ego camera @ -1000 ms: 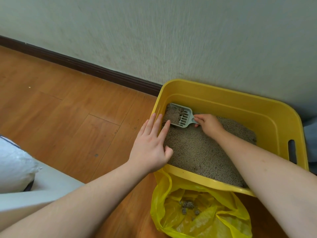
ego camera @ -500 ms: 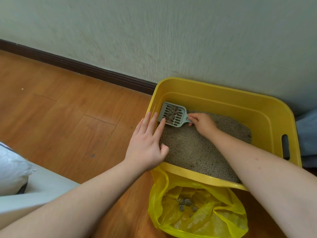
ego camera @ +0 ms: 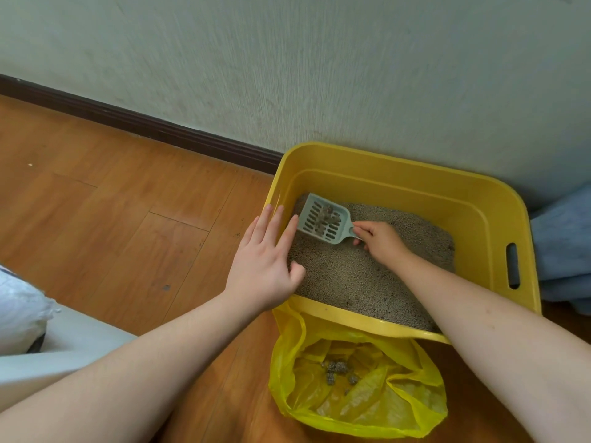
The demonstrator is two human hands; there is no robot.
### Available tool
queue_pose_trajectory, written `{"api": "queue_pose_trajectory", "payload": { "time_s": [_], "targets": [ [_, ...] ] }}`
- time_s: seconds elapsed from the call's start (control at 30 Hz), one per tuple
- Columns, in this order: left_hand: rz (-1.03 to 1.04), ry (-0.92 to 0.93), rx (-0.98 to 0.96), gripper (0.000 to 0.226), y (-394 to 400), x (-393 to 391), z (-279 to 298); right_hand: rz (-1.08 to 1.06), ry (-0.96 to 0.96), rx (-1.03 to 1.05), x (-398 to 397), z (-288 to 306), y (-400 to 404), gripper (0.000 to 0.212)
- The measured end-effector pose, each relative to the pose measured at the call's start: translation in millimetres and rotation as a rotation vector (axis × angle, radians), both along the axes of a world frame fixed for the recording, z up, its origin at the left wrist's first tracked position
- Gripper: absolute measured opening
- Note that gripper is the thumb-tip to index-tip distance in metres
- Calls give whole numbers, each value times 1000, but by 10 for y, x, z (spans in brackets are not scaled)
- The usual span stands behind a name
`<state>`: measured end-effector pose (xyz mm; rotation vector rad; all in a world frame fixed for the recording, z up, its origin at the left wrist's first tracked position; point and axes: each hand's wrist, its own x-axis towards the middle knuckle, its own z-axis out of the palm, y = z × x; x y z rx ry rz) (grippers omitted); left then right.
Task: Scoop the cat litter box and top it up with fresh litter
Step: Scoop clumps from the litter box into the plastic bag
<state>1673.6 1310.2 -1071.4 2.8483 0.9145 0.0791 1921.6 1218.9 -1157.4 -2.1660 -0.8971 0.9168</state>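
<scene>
The right hand's grip (ego camera: 379, 239) is closed around the handle of the one pale grey-green slotted plastic litter scoop (ego camera: 323, 221), fingers curled over it, so that the scoop's blade sits raised just above the litter near the box's far-left corner, tilted, with a small cluster of dark grey clumps (ego camera: 326, 215) lying on its slots; their number cannot be told. The left hand's grip (ego camera: 267, 254) holds nothing: its fingers lie straight and close together over the left rim of the one yellow rectangular plastic litter box (ego camera: 412, 182), fingertips just beside the scoop's blade, thumb tucked down toward the litter. The box stands on the orange-brown wooden plank floor (ego camera: 112, 199) against the pale textured wall (ego camera: 319, 65), with one slot handle visible in its right wall, and holds a bed of fine grey-beige granular cat litter (ego camera: 348, 276). One open yellow thin plastic bag (ego camera: 358, 407) lies on the floor touching the box's near rim, with roughly six grey clumps (ego camera: 335, 369) inside. A blue cloth (ego camera: 563, 251) lies just right of the box, and white and grey fabric (ego camera: 22, 311) shows at the left edge.
</scene>
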Motion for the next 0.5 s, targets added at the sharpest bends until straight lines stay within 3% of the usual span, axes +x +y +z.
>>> {"api": "queue_pose_trajectory", "payload": {
  "time_s": [0.5],
  "targets": [
    [18,-18,-32,79,21,-4,-9,79,-81,-165,-91,792,-868,27]
  ]
}}
